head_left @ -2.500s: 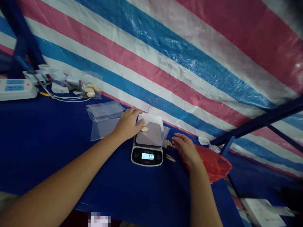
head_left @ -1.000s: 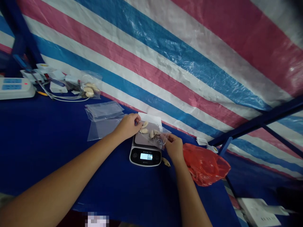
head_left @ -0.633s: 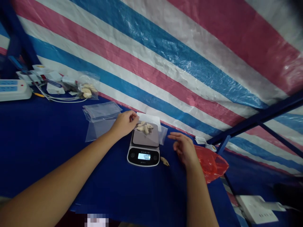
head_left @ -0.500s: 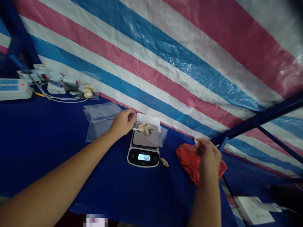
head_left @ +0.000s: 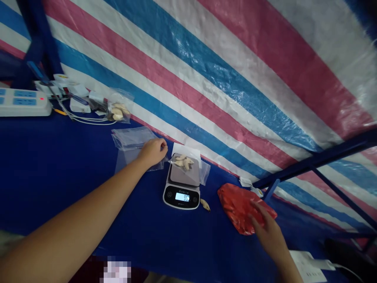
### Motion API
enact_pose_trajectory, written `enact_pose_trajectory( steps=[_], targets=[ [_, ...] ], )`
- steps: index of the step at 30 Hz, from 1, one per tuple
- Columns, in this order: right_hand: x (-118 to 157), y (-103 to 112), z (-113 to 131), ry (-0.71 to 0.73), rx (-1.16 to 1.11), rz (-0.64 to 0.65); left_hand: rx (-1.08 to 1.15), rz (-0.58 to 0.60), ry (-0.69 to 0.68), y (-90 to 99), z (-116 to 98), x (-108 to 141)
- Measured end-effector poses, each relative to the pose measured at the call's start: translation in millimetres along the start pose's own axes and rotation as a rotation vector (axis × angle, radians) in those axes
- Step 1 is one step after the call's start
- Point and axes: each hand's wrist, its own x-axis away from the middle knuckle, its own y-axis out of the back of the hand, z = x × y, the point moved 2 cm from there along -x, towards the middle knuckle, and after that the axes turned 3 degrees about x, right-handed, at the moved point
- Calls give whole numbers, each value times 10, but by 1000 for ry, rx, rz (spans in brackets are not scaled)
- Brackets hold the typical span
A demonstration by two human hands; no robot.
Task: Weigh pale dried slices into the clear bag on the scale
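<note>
Red crinkled bag (head_left: 234, 204) beneath splayed right hand (head_left: 267, 230), contact unclear, left hand (head_left: 152, 152) curled inward near flat-plated scale (head_left: 182, 179), grip contents indeterminable, pale irregular pieces (head_left: 184, 162) atop with clear film (head_left: 204, 173).

A digital scale (head_left: 183, 179)'s lit display (head_left: 182, 197) reads 9.5, between the left fingers (head_left: 160, 142) and the right fingers (head_left: 266, 215), nearer the left; the small characters (head_left: 183, 191) above the figures, the mark (head_left: 181, 204) beneath and the button symbols (head_left: 169, 194) at either side are too small to make out
</note>
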Motion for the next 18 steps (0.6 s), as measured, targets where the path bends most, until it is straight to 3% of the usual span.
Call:
enact_pose_trajectory(
  steps=[2, 8, 12, 15, 16, 18],
  targets=[
    [-31, -8, 52, -4, 15, -16, -3, 4, 7, 1, 9, -3],
    [48, -124, 251, 165, 188, -63, 7, 9, 14, -1, 18, -1],
    [13, -47, 376, 209, 218, -194, 13, 10, 20, -6, 12, 0],
    [-126, 231, 385, -2, 263, -411, 19, 14, 21, 2, -1, -2],
    [-185, 320, 357, -116, 280, -426, 21, 15, 22, 7, -7, -2],
    [-307, 415, 271, -300, 253, -296, 23, 17, 26, 20, -20, -3]
  ],
)
